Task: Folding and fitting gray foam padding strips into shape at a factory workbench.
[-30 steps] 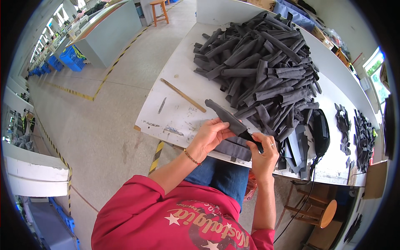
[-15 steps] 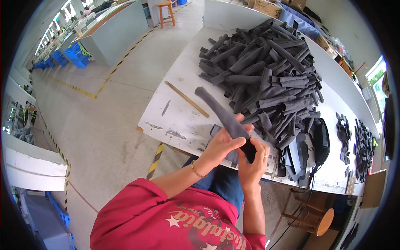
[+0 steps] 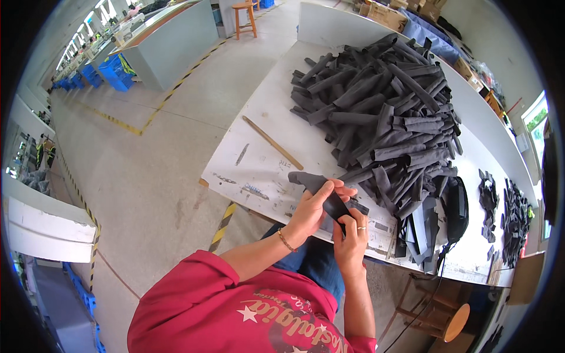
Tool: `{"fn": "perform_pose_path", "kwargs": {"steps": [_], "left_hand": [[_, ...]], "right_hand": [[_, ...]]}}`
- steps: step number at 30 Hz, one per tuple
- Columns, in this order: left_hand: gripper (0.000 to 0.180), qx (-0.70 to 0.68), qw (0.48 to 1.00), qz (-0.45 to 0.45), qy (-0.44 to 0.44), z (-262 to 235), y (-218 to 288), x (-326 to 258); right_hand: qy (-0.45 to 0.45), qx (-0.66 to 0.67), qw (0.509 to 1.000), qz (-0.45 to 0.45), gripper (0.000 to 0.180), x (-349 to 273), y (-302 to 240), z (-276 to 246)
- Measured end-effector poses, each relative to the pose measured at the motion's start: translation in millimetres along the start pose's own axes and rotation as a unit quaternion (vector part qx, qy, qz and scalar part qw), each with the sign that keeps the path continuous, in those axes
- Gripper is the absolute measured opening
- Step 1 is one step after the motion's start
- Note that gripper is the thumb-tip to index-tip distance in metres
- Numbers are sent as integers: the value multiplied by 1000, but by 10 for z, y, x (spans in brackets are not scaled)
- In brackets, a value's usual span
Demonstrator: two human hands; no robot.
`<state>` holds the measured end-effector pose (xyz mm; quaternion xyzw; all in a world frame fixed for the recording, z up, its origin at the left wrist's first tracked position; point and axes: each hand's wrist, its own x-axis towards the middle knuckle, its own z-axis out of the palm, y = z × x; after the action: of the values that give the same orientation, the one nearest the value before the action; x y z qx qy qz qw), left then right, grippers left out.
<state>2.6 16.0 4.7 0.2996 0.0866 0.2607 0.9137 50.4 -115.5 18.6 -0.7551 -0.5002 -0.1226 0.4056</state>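
Note:
A dark grey fabric sleeve (image 3: pixel 307 180) is held between both hands above the near edge of the white table. My left hand (image 3: pixel 312 210) pinches it around the middle, thumb on top. The fingers of my right hand (image 3: pixel 352 235) close on its near end, where a black surface (image 3: pixel 336 207) shows. The sleeve's far end bends over to the left. Just beyond my hands rises a large heap of similar dark grey sleeves (image 3: pixel 382 100). Partly under my hands, another dark piece (image 3: pixel 358 206) lies on the table.
A thin wooden stick (image 3: pixel 272 142) lies left of the heap. To the right are flat dark strips (image 3: pixel 419 229), a black padded object (image 3: pixel 457 206) with a cable, and more dark pieces (image 3: pixel 515 217). A wooden stool (image 3: pixel 456 322) stands below the white table (image 3: pixel 235 167).
The sleeve's far end, stretched out straight before, now folds down closer to my left hand. Both hands have shifted slightly nearer to me, and the view has moved a little.

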Motion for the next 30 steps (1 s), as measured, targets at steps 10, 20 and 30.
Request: {"fn": "perform_pose_path", "kwargs": {"steps": [10,20,30], "left_hand": [[27,-36,998,-39,35,81,-47,-124],[30,15,1000,0,16,187,-30,-148],[24,-28,995,-85,-34,54,-175,-253]], "right_hand": [[16,13,1000,-7,25,47,-106,188],[4,16,999,33,21,-198,-46,-107],[-56,48,996,57,22,2,-154,-171]]}}
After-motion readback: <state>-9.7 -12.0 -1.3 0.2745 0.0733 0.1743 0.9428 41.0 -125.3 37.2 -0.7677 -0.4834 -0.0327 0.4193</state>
